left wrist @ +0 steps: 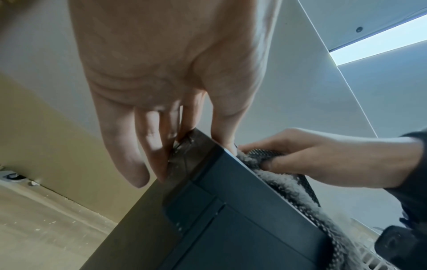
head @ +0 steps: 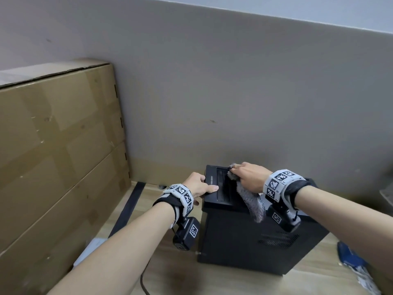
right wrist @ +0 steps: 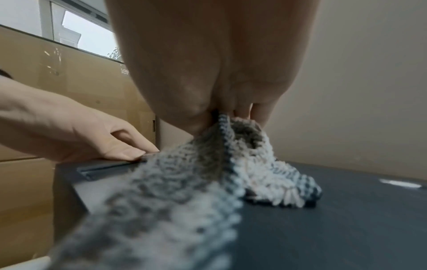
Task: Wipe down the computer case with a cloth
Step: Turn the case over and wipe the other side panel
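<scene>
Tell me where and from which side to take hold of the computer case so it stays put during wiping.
Hold the computer case at its top front-left corner, coming from above on the left. The left hand already rests there, thumb on top and fingers draped over the edge, clear of the right hand working the cloth.

One black metal computer case (head: pixel 244 237) stands on one light wooden table (head: pixel 212 279). One grey-and-white fluffy knitted cloth (head: pixel 253 204) lies on it. Two bare hands are in view, the left hand (head: pixel 196 185) and the right hand (head: pixel 248 176). One large brown cardboard box (head: pixel 57 150) stands alongside.
</scene>
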Demonstrator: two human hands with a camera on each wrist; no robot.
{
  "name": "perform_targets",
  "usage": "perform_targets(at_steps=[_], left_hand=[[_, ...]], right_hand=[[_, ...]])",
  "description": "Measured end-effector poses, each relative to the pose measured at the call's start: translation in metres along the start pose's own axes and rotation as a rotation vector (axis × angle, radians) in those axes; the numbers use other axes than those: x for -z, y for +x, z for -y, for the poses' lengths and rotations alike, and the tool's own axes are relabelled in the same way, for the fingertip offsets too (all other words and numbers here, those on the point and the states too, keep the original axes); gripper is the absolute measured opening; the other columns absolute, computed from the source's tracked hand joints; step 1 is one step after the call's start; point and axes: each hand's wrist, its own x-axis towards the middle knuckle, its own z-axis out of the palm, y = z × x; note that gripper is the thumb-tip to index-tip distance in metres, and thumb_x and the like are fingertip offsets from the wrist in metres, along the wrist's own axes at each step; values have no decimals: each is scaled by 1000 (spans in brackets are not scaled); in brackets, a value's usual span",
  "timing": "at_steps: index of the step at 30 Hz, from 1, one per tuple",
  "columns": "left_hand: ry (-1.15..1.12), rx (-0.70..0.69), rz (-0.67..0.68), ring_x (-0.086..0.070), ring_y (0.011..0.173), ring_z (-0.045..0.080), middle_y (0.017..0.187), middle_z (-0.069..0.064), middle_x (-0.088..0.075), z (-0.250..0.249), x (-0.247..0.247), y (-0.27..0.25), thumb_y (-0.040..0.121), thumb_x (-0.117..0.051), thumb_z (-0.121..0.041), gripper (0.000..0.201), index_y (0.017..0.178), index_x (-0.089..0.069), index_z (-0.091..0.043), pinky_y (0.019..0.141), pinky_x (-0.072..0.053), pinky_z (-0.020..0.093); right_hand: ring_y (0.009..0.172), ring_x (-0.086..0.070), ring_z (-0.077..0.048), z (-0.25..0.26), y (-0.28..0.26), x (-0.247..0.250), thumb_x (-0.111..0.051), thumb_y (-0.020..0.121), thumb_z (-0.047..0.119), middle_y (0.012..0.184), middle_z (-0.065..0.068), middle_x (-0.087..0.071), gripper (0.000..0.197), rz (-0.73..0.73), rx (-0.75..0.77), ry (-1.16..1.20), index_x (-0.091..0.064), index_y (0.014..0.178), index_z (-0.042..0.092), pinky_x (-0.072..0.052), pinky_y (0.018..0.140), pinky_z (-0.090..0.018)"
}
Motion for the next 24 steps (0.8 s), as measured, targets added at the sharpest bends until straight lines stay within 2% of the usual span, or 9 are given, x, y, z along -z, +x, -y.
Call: perform_targets(at_steps=[2, 4, 6, 7, 9, 13, 16, 19, 24], left_hand=[[-5, 6, 3, -68, 103, 27, 111, 11, -72, 0, 0, 0, 83, -74, -38, 39, 110, -68, -11, 74, -58, 41], [-14, 7, 6, -68, 103, 28, 111, 11, -72, -1, 0, 0, 82, -74, -39, 41, 111, -67, -11, 74, -58, 40], [-22, 10, 8, -68, 104, 27, 111, 10, -72, -3, -1, 1, 83, -74, -39, 41, 112, -66, -10, 75, -57, 39], [-23, 9, 9, -68, 104, 27, 110, 10, -72, -4, -1, 1, 83, -73, -38, 41, 112, -66, -10, 75, -57, 39], [-16, 12, 15, -68, 102, 26, 110, 9, -72, -6, -2, 0, 86, -70, -38, 40, 113, -65, -9, 76, -56, 38], [-4, 53, 89, -64, 87, 23, 117, 13, -67, -10, -2, 1, 96, -53, -25, 32, 123, -55, -9, 71, -55, 38], [-99, 91, 120, -65, 79, 28, 105, 16, -65, -9, 0, 0, 95, -39, -7, 28, 118, -54, -5, 68, -60, 47], [-150, 97, 106, -63, 76, 30, 97, 17, -62, -8, -1, -1, 92, -38, 1, 30, 117, -56, -1, 65, -60, 51], [-188, 117, 81, -63, 81, 33, 113, 24, -62, -9, -2, -4, 87, -36, 6, 37, 116, -59, 0, 58, -59, 53]], right_hand=[[112, -55, -30, -9, -4, -5, -38, 81, 1, 121, -4, -56, 32, -22, 7, 62, -57, 104, 13, -47, 93, -43], [130, -45, -31, -16, -10, -13, -41, 89, 4, 139, -6, -48, 39, -17, 35, 156, -53, 127, 6, -38, 107, -40], [150, -15, -27, -15, -16, -19, -40, 100, 16, 162, -6, -19, 55, 47, 16, 215, -27, 151, 2, -16, 122, -35], [153, 0, -22, -11, -16, -21, -38, 103, 22, 166, -5, -2, 62, 79, -12, 254, -13, 157, 5, -5, 123, -33], [152, 13, -18, -1, -13, -19, -37, 105, 30, 165, -2, 12, 67, 109, -44, 346, -2, 158, 9, 4, 122, -33], [152, 11, -18, 28, 2, -5, -38, 106, 21, 165, -6, 8, 62, 114, -4, 417, -7, 156, 2, 6, 116, -24], [152, 6, -17, 41, 9, -5, -42, 103, 13, 166, -7, 3, 62, 113, 45, 415, -12, 156, 3, 5, 115, -20], [152, -1, -13, 32, -2, -14, -45, 99, 11, 166, 0, -4, 64, 91, 89, 399, -18, 157, 13, 1, 119, -23], [151, -9, -7, 23, -44, -35, -46, 95, 7, 164, 10, -14, 63, 32, 211, 388, -29, 155, 19, -5, 123, -29]])
